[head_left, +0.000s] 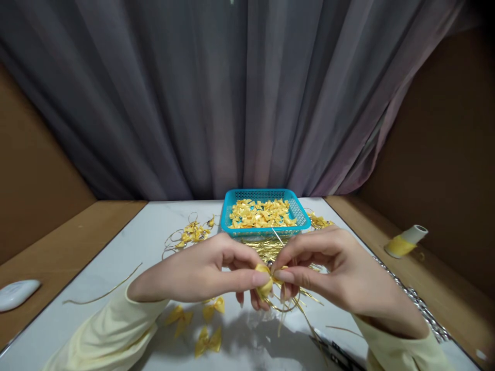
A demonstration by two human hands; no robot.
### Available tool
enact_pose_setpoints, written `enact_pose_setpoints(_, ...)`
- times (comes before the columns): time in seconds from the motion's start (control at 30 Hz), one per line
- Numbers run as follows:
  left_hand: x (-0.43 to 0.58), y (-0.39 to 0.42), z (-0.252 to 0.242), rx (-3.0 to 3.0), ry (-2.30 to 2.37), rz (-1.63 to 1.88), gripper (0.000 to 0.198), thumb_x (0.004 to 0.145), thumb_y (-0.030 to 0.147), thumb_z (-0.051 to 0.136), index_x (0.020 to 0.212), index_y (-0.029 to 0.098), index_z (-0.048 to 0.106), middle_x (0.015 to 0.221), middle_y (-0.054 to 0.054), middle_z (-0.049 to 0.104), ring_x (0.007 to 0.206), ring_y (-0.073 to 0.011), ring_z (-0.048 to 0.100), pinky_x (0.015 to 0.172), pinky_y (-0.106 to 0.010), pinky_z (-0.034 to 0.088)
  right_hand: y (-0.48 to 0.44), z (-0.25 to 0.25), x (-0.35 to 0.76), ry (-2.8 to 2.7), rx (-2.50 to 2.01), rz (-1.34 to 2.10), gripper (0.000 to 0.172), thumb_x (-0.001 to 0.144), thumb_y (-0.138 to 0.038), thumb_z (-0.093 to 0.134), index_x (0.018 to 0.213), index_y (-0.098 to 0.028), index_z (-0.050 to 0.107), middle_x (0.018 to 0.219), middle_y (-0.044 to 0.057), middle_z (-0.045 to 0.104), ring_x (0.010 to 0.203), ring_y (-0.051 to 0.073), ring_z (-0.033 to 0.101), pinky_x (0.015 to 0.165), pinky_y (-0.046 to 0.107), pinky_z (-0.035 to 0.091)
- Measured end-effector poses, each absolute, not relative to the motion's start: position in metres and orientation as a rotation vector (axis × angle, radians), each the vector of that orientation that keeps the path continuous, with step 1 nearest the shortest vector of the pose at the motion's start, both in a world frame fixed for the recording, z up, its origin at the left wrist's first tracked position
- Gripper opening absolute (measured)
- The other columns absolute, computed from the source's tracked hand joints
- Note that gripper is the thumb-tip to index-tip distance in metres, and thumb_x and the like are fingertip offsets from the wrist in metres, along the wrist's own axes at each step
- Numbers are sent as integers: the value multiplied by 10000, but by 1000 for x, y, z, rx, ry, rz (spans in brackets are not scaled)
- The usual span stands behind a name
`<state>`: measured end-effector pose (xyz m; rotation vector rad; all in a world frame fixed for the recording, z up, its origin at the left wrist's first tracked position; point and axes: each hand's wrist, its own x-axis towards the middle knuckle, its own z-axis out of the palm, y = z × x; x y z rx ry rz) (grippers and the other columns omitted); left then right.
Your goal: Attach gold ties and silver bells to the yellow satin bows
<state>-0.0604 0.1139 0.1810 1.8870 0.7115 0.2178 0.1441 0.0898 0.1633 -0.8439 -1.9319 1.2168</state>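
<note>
Between thumb and fingers, my left hand pinches a yellow ribbon bow. My right hand is closed on the bow's other side, with the fingertips of both hands almost meeting. A small dark round bead shows at the bow's middle, and a gold cord loops down below it. From above the right fingers sticks a thin pale needle-like piece; its lower end is hidden. Loose yellow bows lie on the table below my left wrist.
Behind my hands stands a blue basket of yellow bows, with gold cords before it. Finished-looking looped bows lie left. A silver chain, a ribbon spool and a black-handled tool are on the right; a white oval object is left.
</note>
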Motion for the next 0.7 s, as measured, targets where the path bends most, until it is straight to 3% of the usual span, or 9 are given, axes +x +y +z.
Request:
enact_pose_setpoints(0.3, -61, 113, 183, 2135, 803, 262, 292, 883, 319, 440, 853, 148, 675, 744, -29, 686, 681, -116, 618, 632, -188, 467, 92, 166, 153, -2008, -920, 1119, 111, 801, -213, 585, 873, -144, 632, 796, 50, 667, 668, 121, 635, 606, 201, 514)
enact_pose_setpoints(0.53, -61, 113, 183, 2178, 811, 258, 285, 881, 318, 446, 821, 147, 667, 722, -18, 680, 677, -113, 612, 620, -181, 447, 91, 165, 149, -2022, -987, 1139, 162, 721, -231, 667, 859, -152, 635, 737, 18, 650, 610, 98, 596, 555, 171, 487)
enact_pose_setpoints(0.7, -60, 111, 183, 2229, 836, 255, 297, 885, 311, 431, 811, 146, 667, 708, -18, 668, 660, -113, 595, 616, -183, 434, 91, 166, 145, -2064, -999, 1126, 81, 766, -171, 595, 829, -146, 640, 725, 21, 657, 603, 98, 587, 568, 187, 475)
